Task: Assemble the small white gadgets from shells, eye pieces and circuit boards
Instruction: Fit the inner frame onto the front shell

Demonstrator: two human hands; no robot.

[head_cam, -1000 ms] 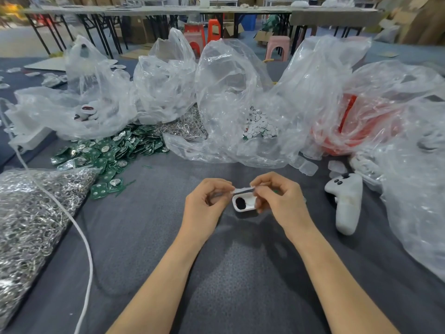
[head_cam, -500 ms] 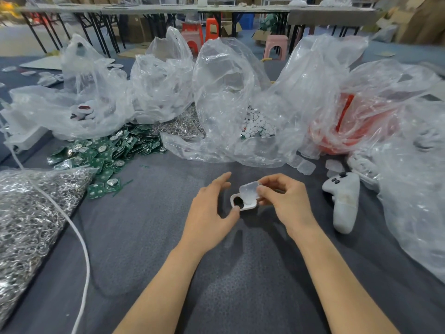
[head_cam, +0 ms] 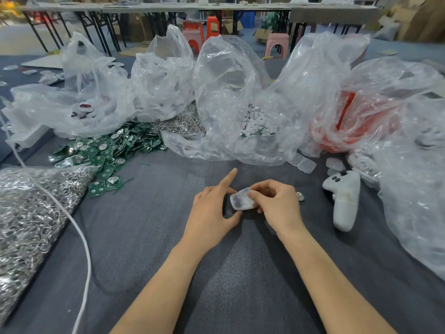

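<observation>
Pinching small white gadget (head_cam: 242, 200) in right hand (head_cam: 277, 206), fingers curled. Noted left hand (head_cam: 212, 210) just beside it, fingers spread, holding nothing.

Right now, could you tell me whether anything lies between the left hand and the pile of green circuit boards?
Nothing visible does. Only bare grey cloth separates the left hand, beside the white gadget, from the circuit boards; the white cord runs further left, off that line.

Grey table (head_cam: 134, 237): plastic bags (head_cam: 224, 92), circuit boards (head_cam: 103, 150).
</observation>
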